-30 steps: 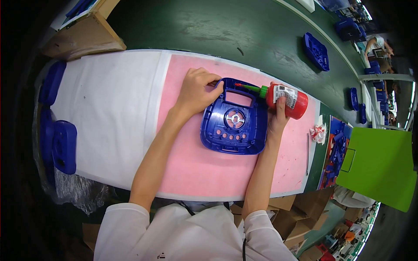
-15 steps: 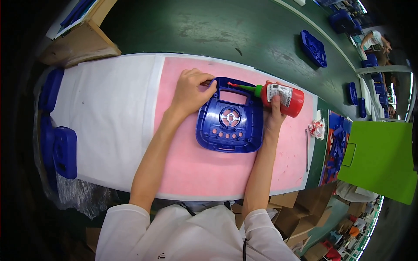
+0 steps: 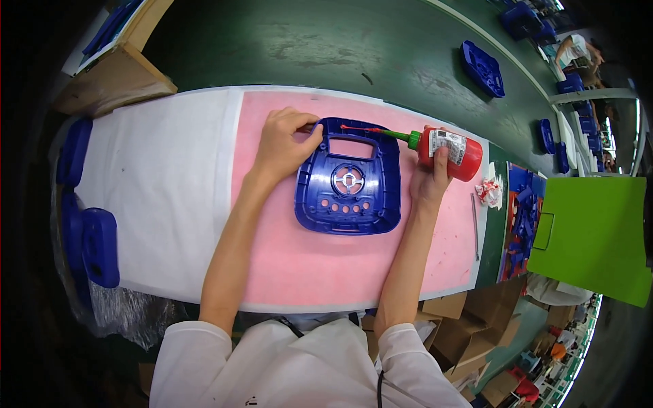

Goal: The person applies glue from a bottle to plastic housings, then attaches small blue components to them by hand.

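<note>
A blue plastic housing (image 3: 316, 211) lies open side up on the pink sheet, with a rectangular window, a round grille and a row of small holes. My left hand (image 3: 287, 139) pinches its far left corner between thumb and fingers. In my right hand (image 3: 432, 178) is a red squeeze bottle (image 3: 469, 162) with a green nozzle (image 3: 401, 135), tipped sideways so the nozzle points left over the housing's far edge. A thin red streak (image 3: 360, 128) runs along that edge from the nozzle tip. Whether it all touches the plastic I cannot tell.
A crumpled red-stained tissue (image 3: 489, 192) and a thin metal rod (image 3: 475, 228) lie to the right. Beyond them are a tray of blue parts (image 3: 522, 221) and a green panel (image 3: 592, 238). More blue housings (image 3: 100, 247) stand at the left edge; another (image 3: 483, 69) lies on the green surface.
The bottle has moved right relative to the housing, and the red streak along the far edge is longer. My left hand keeps its hold on the corner. The whole view has shifted slightly.
</note>
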A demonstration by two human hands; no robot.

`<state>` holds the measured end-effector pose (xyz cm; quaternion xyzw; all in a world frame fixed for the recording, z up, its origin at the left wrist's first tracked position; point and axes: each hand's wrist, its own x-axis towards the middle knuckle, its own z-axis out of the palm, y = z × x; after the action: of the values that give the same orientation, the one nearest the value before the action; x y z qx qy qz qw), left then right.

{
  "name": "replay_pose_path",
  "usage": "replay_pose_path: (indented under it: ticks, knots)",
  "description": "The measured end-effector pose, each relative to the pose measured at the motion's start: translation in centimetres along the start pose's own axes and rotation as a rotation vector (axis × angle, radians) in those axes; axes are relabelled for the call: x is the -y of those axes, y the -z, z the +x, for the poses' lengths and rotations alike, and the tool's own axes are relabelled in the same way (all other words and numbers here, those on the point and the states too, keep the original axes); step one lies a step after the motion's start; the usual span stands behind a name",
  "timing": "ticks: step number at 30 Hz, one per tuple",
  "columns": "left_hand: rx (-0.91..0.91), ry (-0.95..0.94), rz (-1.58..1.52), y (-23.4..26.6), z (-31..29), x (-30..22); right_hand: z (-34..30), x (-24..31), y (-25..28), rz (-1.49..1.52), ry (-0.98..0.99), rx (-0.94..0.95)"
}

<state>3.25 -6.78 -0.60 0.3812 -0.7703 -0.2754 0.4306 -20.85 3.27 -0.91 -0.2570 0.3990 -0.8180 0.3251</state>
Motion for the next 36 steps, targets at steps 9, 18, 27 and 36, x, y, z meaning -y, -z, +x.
replay_pose_path:
  ticks: [9, 18, 27, 36]
  knots:
    - [0.003, 0.024, -0.012, -0.1, 0.0, -0.2, -0.1, 0.3, -0.4, -0.051, -0.019, 0.053]
    - [-0.006, 0.033, -0.034, 0.0, -0.1, 0.2, -0.3, 0.3, -0.4, -0.016, -0.042, 0.054]
    - [-0.008, -0.036, -0.018, 0.3, 0.0, 0.5, -0.4, -0.1, -0.6, -0.178, -0.019, 0.099]
    - [0.013, 0.016, -0.024, 0.3, -0.1, 0.5, 0.9, 1.5, 0.9, 0.951, -0.126, -0.269]
